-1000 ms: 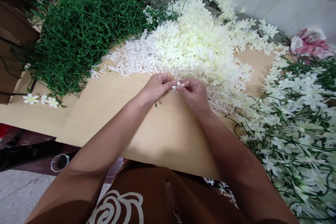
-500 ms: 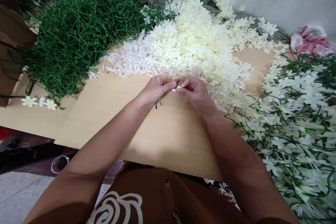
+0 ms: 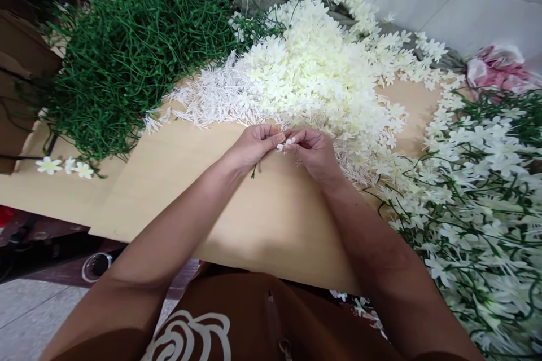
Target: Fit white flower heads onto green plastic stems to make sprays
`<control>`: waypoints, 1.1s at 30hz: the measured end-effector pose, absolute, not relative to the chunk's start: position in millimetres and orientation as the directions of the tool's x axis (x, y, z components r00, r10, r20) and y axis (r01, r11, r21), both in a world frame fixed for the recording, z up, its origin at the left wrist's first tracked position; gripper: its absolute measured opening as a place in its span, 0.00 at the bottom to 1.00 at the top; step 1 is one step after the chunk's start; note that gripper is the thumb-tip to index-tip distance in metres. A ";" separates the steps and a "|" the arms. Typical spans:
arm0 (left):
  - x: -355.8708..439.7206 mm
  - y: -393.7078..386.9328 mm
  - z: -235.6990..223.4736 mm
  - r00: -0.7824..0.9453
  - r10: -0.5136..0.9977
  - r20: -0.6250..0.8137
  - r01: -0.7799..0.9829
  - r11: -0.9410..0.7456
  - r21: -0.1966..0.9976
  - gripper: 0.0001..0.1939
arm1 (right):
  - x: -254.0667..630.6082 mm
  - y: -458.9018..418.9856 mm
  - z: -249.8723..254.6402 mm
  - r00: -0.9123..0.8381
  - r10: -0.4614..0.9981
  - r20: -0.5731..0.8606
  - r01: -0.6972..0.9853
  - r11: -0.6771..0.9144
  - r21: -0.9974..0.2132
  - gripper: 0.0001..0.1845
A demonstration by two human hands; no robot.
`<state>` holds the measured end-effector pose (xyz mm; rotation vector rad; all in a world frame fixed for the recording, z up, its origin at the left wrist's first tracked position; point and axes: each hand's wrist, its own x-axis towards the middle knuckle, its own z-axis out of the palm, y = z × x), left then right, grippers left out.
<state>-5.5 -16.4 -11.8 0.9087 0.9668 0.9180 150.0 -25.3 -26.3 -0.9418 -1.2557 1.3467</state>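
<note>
My left hand (image 3: pixel 260 144) pinches a thin green plastic stem (image 3: pixel 253 171), whose lower end hangs below the fingers. Close against it, my right hand (image 3: pixel 313 149) is closed on a small white artificial flower (image 3: pixel 286 145). The fingertips of both hands nearly meet, so the joint between flower and stem is mostly hidden. Just beyond the hands lies a large heap of white and pale yellow flower heads (image 3: pixel 313 67). White stamen pieces (image 3: pixel 212 93) spread along the left side of that heap.
Cardboard (image 3: pixel 169 169) covers the table. Green stems (image 3: pixel 139 51) are piled at back left, near a cardboard box (image 3: pixel 21 79). Assembled flower sprays (image 3: pixel 478 225) fill the right side. Several loose flowers (image 3: pixel 48 165) lie at left. Behind is a tiled wall (image 3: pixel 478 11).
Both hands stay almost in place at the flower and stem, with only slight finger movement. The whole view has shifted very slightly.
</note>
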 end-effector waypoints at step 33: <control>-13.7 -15.3 -4.3 0.494 0.869 -0.012 0.058 -0.019 0.998 0.24 | 155.9 -25.0 -24.3 -0.255 0.966 -0.042 -0.274 -0.114 -0.955 0.17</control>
